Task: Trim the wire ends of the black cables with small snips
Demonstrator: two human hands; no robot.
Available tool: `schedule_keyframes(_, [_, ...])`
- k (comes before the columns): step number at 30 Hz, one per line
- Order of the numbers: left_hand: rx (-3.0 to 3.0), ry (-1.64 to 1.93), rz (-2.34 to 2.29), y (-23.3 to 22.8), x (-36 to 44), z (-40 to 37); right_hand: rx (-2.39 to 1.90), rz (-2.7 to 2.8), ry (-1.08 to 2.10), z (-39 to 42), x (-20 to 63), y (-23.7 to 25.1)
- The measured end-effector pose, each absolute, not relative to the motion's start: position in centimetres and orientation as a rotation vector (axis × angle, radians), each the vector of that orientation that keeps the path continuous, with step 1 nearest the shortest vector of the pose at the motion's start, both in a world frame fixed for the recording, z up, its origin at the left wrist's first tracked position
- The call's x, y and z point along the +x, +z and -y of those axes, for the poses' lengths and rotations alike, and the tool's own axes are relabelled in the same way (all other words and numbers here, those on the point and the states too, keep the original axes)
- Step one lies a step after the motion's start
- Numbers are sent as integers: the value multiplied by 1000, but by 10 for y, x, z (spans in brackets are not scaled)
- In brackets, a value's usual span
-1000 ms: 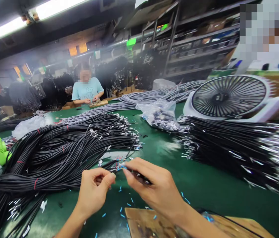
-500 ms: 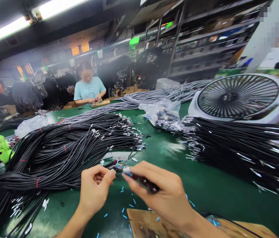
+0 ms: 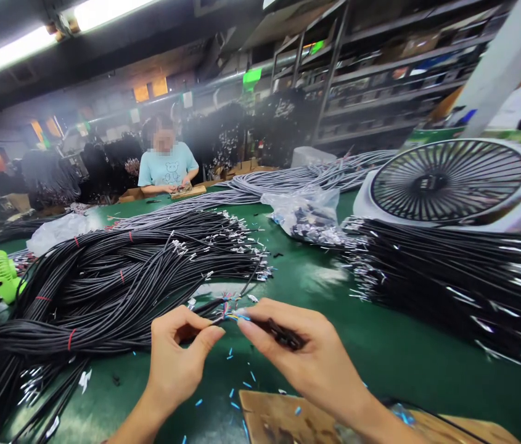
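Open green table [image 3: 334,296] centre frame. My left hand [image 3: 174,361] pinches cable end [image 3: 214,318]; right hand [image 3: 306,357] pinches black tool [image 3: 283,335].

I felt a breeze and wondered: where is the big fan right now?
The white fan sits at the far right of the green table, just behind a pile of black cables and right of a clear plastic bag.

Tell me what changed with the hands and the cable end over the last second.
The right hand slid a little right and toward the person, and its dark tool shows more beyond the fingers. The left hand eased slightly lower, keeping its pinch on the cable end, whose coloured wires now fan out between the hands. The black cable bundle, fan and green table stayed put.
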State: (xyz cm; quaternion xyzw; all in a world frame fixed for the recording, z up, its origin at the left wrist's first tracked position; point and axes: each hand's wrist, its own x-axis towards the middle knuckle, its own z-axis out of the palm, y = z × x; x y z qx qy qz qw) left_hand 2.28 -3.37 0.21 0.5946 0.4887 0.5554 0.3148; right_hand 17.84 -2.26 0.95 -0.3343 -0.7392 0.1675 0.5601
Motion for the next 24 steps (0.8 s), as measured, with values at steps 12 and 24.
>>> schedule_keyframes(12, [1589, 1450, -1295, 3, 23, 34, -759, 1770, 337, 23, 177, 8])
schedule_keyframes(24, [1623, 1443, -1301, 2, 22, 34, -730, 1796, 244, 24, 179, 6])
